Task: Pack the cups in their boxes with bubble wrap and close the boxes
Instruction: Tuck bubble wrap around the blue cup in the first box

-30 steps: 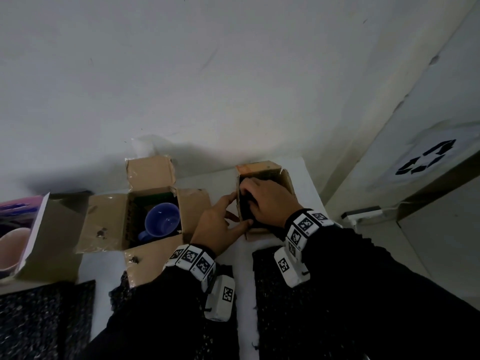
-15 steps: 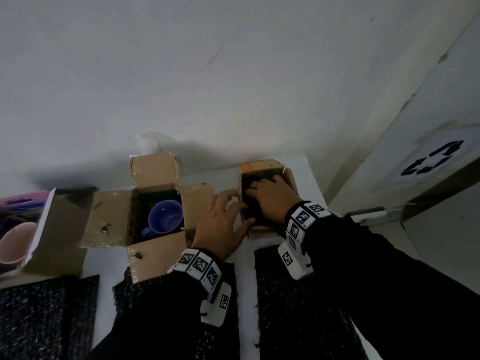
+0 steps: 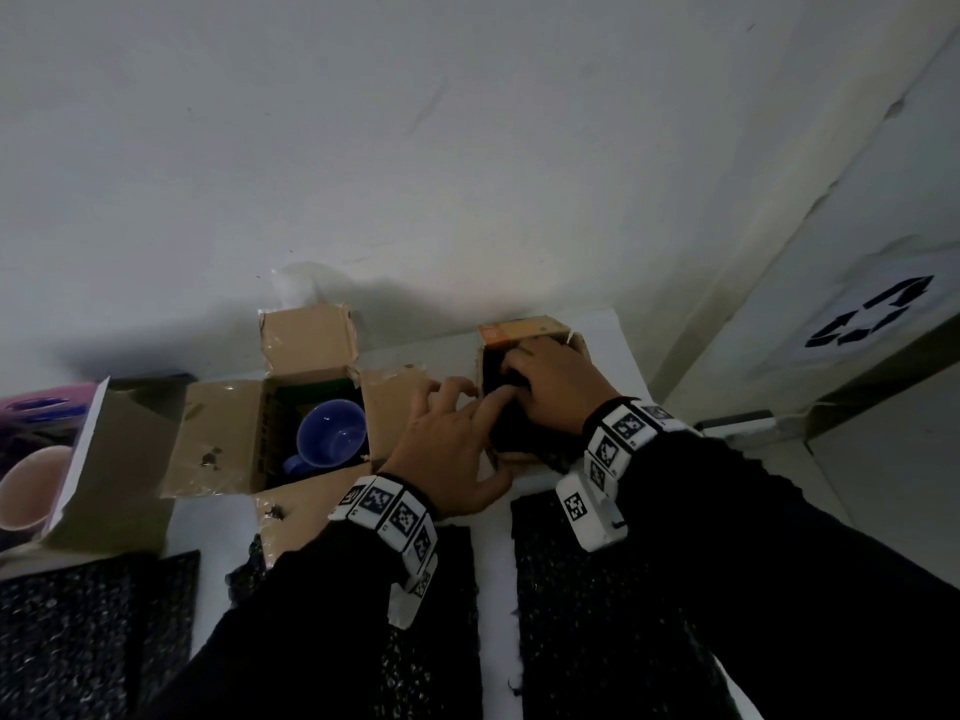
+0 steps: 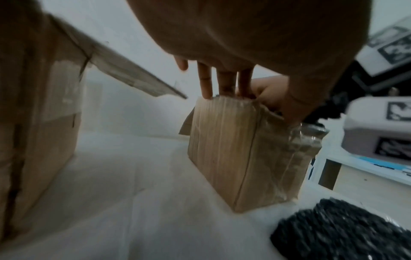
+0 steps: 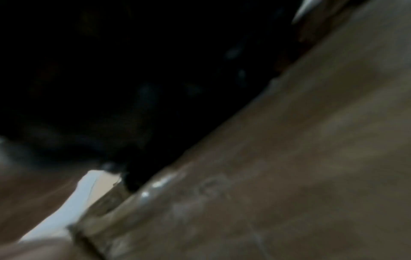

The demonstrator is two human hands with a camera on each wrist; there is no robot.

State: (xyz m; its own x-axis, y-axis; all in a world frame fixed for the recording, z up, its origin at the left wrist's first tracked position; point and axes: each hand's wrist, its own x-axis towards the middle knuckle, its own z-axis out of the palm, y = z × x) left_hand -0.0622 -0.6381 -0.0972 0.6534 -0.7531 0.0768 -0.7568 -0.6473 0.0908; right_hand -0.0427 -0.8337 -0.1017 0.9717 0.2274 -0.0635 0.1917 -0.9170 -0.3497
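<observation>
A small brown box (image 3: 524, 332) stands at the back right of the white table, stuffed with black bubble wrap (image 3: 501, 428). My right hand (image 3: 550, 392) lies over its opening, fingers curled down into the wrap; whatever is under the wrap is hidden. My left hand (image 3: 452, 444) reaches the box's left rim, and in the left wrist view its straight fingertips (image 4: 224, 88) touch the top edge of the box (image 4: 240, 149). A blue cup (image 3: 330, 433) lies bare in the open middle box (image 3: 218, 439). The right wrist view is dark: only blurred cardboard (image 5: 289, 158) and black wrap (image 5: 133, 70).
A third open box (image 3: 114, 459) with a pink cup (image 3: 26, 485) sits at the far left. Black bubble wrap sheets (image 3: 597, 615) lie along the near edge of the table (image 3: 493, 589). The wall is close behind the boxes. A bin with a recycling sign (image 3: 872, 314) stands to the right.
My left hand has moved from beside the small box up to its left rim, fingers now over the edge. The right hand stays pressed into the box.
</observation>
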